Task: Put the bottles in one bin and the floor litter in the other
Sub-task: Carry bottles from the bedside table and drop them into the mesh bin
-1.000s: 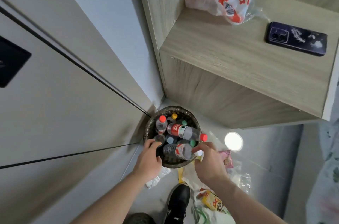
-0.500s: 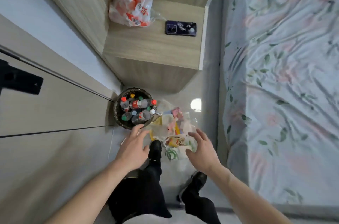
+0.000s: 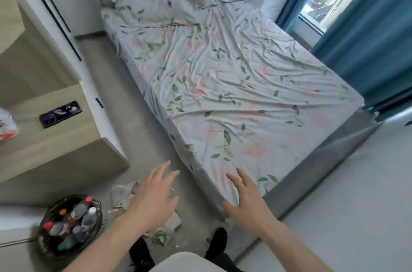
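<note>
A round dark bin stands on the floor at the lower left, packed with several plastic bottles with red, yellow and white caps. Crumpled wrappers and plastic litter lie on the floor just right of it, partly hidden under my left hand. My left hand hovers above the litter, fingers spread, holding nothing. My right hand floats over the bed's near corner, also open and empty. No second bin is in view.
A bed with a floral sheet fills the middle. A wooden nightstand at left carries a dark phone and an orange-white bag. Blue curtains hang at right. My black shoes stand below.
My hands left the bottle bin and rose, both empty. My view swung up and to the right from the bin and nightstand to the bed and window.
</note>
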Demonstrator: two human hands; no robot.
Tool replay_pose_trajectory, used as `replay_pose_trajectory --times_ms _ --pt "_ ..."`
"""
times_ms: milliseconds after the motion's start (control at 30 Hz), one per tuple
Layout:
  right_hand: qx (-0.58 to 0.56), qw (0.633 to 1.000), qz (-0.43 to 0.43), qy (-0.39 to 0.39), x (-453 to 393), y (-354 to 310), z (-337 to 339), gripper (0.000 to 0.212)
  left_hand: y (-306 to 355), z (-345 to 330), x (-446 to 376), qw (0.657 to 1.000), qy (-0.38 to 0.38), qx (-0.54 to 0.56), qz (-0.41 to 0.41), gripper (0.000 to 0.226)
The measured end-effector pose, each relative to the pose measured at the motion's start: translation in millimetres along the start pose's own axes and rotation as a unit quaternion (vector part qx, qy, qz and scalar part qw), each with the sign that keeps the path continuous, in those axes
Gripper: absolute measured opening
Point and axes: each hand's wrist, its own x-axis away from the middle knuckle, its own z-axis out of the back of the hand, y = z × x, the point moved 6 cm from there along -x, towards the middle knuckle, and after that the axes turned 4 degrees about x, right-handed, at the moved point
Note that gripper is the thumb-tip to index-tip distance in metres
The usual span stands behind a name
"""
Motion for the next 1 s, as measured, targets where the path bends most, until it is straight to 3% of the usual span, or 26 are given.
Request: replay_pose_trajectory --times_ms 200,367,733,1000 --pt "0.021 0.999 -0.017 -0.024 -6.6 104.7 58.1 0.079 131.6 -24.1 -55.0 0.999 -0.013 -0.043 -0.022 0.073" --pt "-0.005 0.999 -0.032 -0.003 -4.5 152.4 109.1 0.080 213.7 -21.2 -79.0 0.995 -0.004 -0.073 -0.071 0.073" --pt "-0.069 0.992 -0.088 0.057 1.6 223.9 176.2 0.081 309.8 -1.7 -150.5 0.981 -0.017 -0.117 -0.155 0.073" --pt "-0.096 0.988 -0.078 0.091 -10.5 245.8 223.1 0.080 350.7 13.3 -198.0 0.975 -0.017 -0.114 -0.189 0.073"
